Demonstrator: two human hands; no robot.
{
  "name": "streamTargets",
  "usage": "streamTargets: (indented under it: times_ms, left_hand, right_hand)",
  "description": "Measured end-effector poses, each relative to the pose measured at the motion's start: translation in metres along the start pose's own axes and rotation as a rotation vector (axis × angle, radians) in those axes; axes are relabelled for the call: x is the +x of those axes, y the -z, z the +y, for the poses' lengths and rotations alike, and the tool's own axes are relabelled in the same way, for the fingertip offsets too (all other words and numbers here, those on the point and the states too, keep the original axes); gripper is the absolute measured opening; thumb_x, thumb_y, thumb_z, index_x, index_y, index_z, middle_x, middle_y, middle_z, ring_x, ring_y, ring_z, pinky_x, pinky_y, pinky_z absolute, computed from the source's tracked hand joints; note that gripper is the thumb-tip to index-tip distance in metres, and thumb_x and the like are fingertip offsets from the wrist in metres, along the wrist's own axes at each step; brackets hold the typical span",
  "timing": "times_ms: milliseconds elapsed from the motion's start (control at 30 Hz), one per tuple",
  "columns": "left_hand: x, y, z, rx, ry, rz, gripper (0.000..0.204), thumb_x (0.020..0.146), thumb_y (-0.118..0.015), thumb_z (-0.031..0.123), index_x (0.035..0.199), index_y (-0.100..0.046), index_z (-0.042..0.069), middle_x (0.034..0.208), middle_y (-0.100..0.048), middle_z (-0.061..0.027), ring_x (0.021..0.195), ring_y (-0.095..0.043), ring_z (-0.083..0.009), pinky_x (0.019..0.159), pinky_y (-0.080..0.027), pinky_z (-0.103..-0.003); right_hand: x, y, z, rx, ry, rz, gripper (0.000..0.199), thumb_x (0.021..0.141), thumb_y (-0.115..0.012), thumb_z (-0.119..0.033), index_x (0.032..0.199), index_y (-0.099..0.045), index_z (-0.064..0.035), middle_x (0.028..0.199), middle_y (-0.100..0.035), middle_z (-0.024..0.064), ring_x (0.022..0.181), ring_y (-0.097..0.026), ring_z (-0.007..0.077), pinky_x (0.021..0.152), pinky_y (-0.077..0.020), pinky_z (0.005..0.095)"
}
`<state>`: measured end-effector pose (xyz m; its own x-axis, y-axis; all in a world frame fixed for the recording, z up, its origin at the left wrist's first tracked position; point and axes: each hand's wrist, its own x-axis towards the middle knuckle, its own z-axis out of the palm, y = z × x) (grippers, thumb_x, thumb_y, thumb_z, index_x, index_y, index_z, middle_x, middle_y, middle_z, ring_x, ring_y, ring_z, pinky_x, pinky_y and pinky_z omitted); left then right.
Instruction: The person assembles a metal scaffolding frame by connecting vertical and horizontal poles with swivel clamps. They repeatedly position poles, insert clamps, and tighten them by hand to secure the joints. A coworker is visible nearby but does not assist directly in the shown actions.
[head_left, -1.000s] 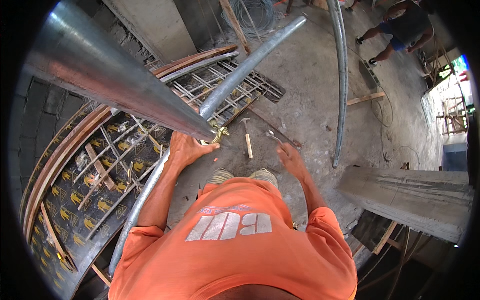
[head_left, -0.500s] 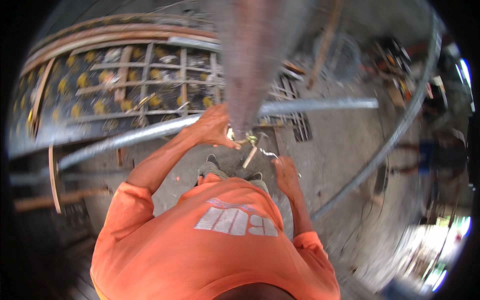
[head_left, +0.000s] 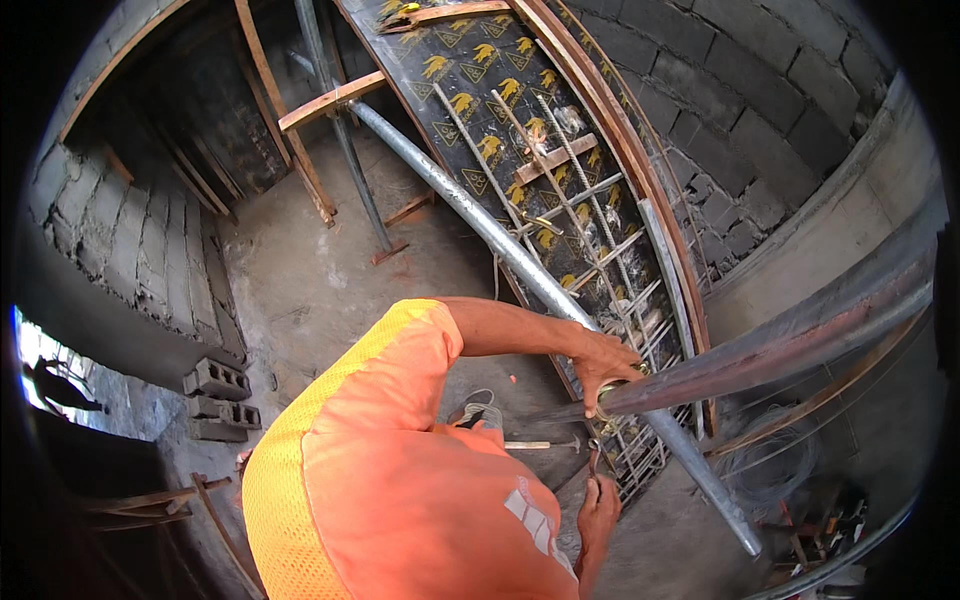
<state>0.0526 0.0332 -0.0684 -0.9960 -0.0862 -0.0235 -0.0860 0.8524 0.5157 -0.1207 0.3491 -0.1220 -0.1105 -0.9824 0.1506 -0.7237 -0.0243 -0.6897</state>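
My left hand (head_left: 606, 364) is bent round a brass-coloured pipe clamp (head_left: 610, 388), where a rust-brown upright pole (head_left: 780, 350) meets a long galvanized pipe (head_left: 500, 240). Part of the clamp is hidden behind the fingers and the pole. Lower down, my right hand (head_left: 598, 508) is closed on a metal wrench (head_left: 595, 456), whose end is close to the lower part of the clamp. A hammer (head_left: 530, 445) with a pale wooden handle shows beside my body; what supports it cannot be made out.
A patterned dark formwork panel (head_left: 480, 100) with a grid of steel bars (head_left: 560, 190) runs along the far side. Wooden props (head_left: 290, 130) stand at far left. Hollow blocks (head_left: 218, 380) are stacked by the left wall. Coiled wire (head_left: 770, 460) lies at right.
The view has swung left, bringing the block walls and props into sight. My left hand remains at the clamp; my right hand has brought the wrench closer to it.
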Motion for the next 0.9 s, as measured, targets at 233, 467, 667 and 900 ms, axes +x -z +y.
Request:
streamTargets:
  times_ms: [233,467,667,900]
  left_hand:
    - [0.001,0.004,-0.014,-0.038,-0.090,-0.030,0.097,0.059,-0.090,0.064,0.135,-0.060,0.011,0.126,-0.057,-0.0257,0.121,-0.055,-0.0446,0.101,-0.044,-0.052]
    - [0.001,0.017,0.013,0.017,0.036,-0.068,0.131,0.058,-0.093,0.053,0.166,-0.027,0.016,0.142,-0.059,-0.0221,0.135,-0.053,-0.0416,0.115,-0.039,-0.053]
    - [0.003,0.018,0.014,0.012,0.014,-0.023,0.132,0.056,-0.095,0.049,0.165,-0.028,0.017,0.137,-0.062,-0.0221,0.131,-0.056,-0.0410,0.112,-0.042,-0.053]
    - [0.005,0.017,0.012,0.020,-0.011,-0.015,0.134,0.056,-0.094,0.053,0.165,-0.028,0.015,0.133,-0.061,-0.0229,0.128,-0.055,-0.0423,0.111,-0.042,-0.052]
  right_hand:
    - [0.008,0.015,-0.016,-0.204,-0.077,0.071,0.017,0.099,-0.066,-0.023,0.107,-0.073,-0.0099,0.094,-0.066,0.0158,0.089,-0.066,0.0389,0.076,-0.0524,0.0481]
    - [0.020,0.047,-0.045,-0.412,-0.043,0.023,0.017,0.097,-0.070,-0.026,0.100,-0.070,-0.0092,0.085,-0.057,0.0122,0.082,-0.064,0.0334,0.070,-0.0511,0.0460]
    - [0.036,0.058,-0.072,-0.569,-0.033,-0.016,0.015,0.094,-0.067,-0.024,0.092,-0.069,-0.0089,0.089,-0.062,0.0101,0.086,-0.068,0.0299,0.072,-0.0538,0.0463]
    - [0.049,0.058,-0.093,-0.674,-0.040,-0.131,0.013,0.090,-0.062,-0.018,0.090,-0.070,-0.0075,0.089,-0.067,0.0120,0.086,-0.072,0.0305,0.068,-0.0575,0.0431]
